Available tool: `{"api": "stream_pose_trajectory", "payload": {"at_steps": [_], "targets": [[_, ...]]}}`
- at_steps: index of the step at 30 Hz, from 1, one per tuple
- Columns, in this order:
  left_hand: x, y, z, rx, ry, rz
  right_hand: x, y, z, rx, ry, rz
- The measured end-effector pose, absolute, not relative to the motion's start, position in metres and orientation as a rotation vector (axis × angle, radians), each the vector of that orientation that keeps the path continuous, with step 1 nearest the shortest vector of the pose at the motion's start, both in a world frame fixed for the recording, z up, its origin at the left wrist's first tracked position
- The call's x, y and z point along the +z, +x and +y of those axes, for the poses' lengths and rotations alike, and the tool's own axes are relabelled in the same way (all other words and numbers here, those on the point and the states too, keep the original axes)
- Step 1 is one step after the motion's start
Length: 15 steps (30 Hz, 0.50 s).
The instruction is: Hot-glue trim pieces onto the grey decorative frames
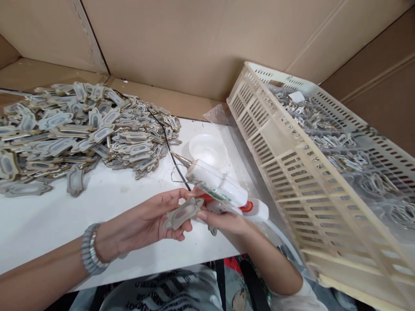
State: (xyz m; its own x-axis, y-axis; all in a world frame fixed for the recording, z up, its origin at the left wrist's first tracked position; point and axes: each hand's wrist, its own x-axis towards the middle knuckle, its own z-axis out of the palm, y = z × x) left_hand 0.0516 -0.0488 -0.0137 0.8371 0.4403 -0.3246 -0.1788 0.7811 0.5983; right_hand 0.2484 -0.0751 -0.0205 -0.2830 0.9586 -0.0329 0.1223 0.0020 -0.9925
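My left hand [152, 220], with beaded bracelets at its wrist, is closed on a grey ornate frame-shaped piece [183, 213]. Close beside it on the right, my right hand [223, 216] grips a white hot glue gun [218, 182] with an orange trigger. The gun's metal nozzle points up and to the left, over the white table [136, 242]. My right fingertips reach the right end of the grey piece. Below my right hand a small part of another grey piece [212, 230] shows, mostly hidden. A white round dish [208, 150] lies behind the gun.
A large pile of similar grey pieces [58, 134] covers the left back of the table. A cream plastic crate [292, 172] with bagged metal parts stands on the right. A black cord [165, 134] runs over the pile. Cardboard walls [168, 47] rise behind.
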Motion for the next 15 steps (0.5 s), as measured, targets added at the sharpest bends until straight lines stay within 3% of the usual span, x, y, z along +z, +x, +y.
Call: {"api": "stream_pose_trajectory", "payload": {"at_steps": [7,15], "targets": [[-0.01,0.038,-0.032,0.496,0.785,0.505,-0.007,0.259,-0.075,1.204,-1.188,-1.494],[0.01,0.019,-0.004,1.254,1.343,0.858,-0.006,0.259,-0.075,0.905,-1.203,-1.713]]}}
